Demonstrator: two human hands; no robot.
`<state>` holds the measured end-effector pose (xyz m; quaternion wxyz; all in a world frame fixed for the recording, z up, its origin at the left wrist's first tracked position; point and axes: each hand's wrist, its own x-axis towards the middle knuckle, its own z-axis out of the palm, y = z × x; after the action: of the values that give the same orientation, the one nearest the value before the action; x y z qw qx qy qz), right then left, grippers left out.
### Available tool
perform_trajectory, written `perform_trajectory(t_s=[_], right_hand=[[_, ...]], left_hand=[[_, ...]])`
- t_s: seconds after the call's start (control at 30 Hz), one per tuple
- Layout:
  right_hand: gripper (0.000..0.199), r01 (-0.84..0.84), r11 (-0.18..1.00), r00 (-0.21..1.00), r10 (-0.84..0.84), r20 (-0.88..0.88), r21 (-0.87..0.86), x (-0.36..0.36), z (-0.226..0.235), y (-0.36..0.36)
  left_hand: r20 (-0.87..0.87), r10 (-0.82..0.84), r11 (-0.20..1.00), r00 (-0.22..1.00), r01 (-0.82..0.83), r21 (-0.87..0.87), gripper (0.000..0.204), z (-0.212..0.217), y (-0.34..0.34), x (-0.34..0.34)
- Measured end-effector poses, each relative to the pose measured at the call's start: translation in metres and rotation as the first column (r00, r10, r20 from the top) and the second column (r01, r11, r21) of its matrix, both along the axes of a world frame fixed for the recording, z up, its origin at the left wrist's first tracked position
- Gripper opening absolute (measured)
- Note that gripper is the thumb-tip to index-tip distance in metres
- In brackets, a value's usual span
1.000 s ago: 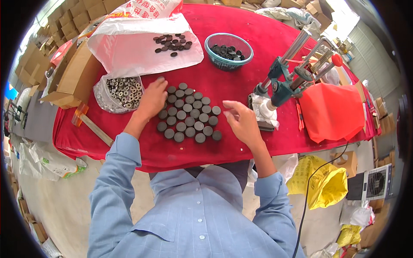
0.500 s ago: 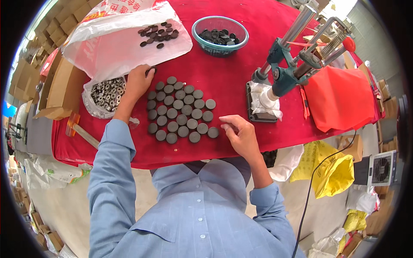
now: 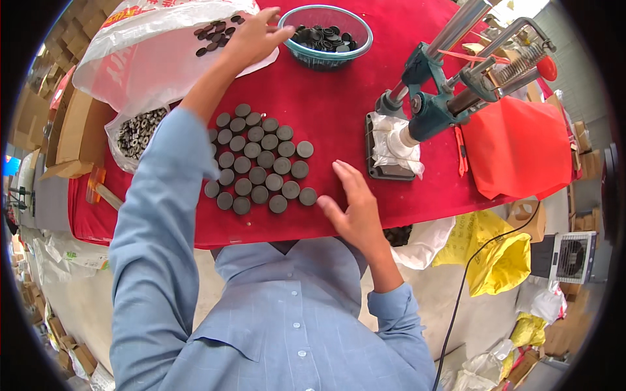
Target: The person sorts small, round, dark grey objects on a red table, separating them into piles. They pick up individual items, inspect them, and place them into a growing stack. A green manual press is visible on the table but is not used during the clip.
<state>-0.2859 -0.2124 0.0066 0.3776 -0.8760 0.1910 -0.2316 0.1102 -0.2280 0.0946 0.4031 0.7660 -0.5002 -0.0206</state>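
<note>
left hand point(image 3: 259, 38) is near the top, left of centre, fingers spread close to the teal bowl point(image 3: 328, 63), palm hidden; right hand point(image 3: 355, 216) is mid-frame, thumb wide from the fingers, just beside the dark discs point(image 3: 265, 159) bunched left of centre on red cloth point(image 3: 339, 111)

Bright ctr., edges poss. soft

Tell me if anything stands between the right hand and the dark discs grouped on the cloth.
Nothing visible stands between the right hand and the dark discs: its thumb lies right beside the nearest one. The press stands off to the right, outside that gap.
</note>
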Motion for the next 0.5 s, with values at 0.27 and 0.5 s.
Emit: perform_trajectory(t_s=[0.27, 0.5], right_hand=[[0.090, -0.099, 0.965, 0.995, 0.095, -0.029, -0.244, 0.037, -0.002, 0.012], [0.053, -0.188, 0.810, 0.980, 0.120, -0.157, -0.555, 0.063, -0.008, -0.016]], left_hand=[[0.211, 0.015, 0.965, 0.977, -0.070, 0.253, 0.085, -0.046, 0.260, -0.150], [0.109, 0.344, 0.937, 0.932, -0.349, 0.028, 0.067, -0.106, 0.314, -0.214]])
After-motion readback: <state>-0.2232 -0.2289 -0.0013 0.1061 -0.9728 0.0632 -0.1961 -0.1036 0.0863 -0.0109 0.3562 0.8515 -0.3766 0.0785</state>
